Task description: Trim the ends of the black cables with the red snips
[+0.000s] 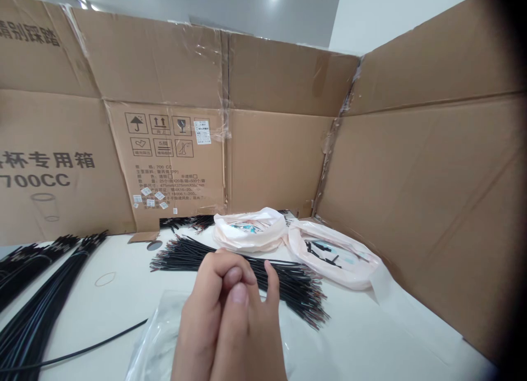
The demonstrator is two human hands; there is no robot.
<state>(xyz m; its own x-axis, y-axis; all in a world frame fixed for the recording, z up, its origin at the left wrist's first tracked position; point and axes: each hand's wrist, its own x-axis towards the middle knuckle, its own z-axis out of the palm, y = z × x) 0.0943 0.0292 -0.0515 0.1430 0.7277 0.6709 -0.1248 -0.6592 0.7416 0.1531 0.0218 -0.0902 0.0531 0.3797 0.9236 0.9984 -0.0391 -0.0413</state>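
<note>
**Hands meet before black cables (293, 282)**

From my feed, the left hand (208, 298) and right hand (263, 315) are curled together; I cannot tell whether they grip anything. The cables lie just beyond on the table (111, 309). I judge them light, springy, smooth; I'd grasp mid-length, sparing the delicate-looking ends.

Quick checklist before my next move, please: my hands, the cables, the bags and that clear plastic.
1. Hands free of cables: cannot tell; left hand and right hand are clasped, hiding what's between.
2. Middle cable pile laid together: ok, ends slightly splayed.
3. Single cable gathered with others: not ok, its near end lies apart.
4. Left white bag and right white bag open: ok.
5. Clear plastic uncovered: not ok, hands cover part.
</note>
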